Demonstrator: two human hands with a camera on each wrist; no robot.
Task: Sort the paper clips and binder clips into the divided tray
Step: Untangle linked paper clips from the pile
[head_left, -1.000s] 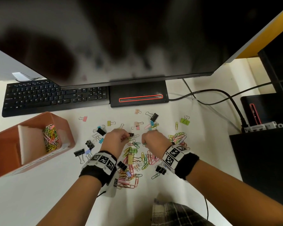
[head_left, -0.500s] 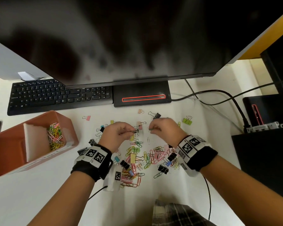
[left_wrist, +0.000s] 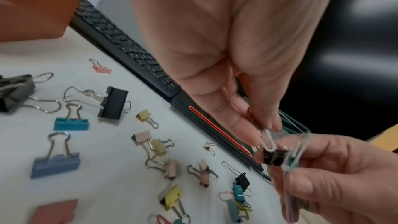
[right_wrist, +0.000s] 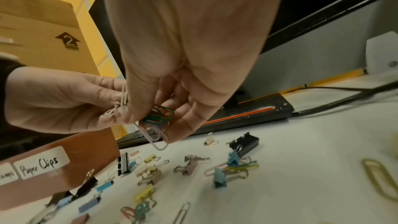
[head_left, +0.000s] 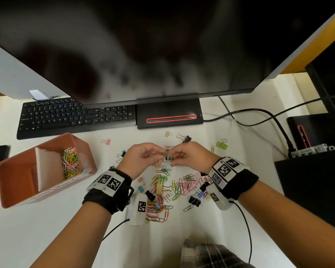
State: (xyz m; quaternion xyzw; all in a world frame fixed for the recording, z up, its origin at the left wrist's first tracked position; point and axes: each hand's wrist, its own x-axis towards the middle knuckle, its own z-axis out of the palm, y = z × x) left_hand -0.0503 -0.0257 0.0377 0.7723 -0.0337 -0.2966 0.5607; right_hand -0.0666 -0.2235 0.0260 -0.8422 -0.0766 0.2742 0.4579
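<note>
Head view: left hand [head_left: 143, 157], right hand [head_left: 188, 156] pinching tangled clips [head_left: 167, 158] between them, above table.

The left hand [left_wrist: 215, 57] pinches a white paper clip [left_wrist: 268, 140] hooked to a small black binder clip [left_wrist: 274, 156]; the right hand [left_wrist: 344, 176] grips the bundle below the fingers [left_wrist: 243, 129].

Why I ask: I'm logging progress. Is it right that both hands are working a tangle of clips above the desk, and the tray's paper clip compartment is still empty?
Not quite. The tray already holds a heap of coloured paper clips, as the head view shows. The left hand and right hand do hold tangled clips above the desk.
</note>
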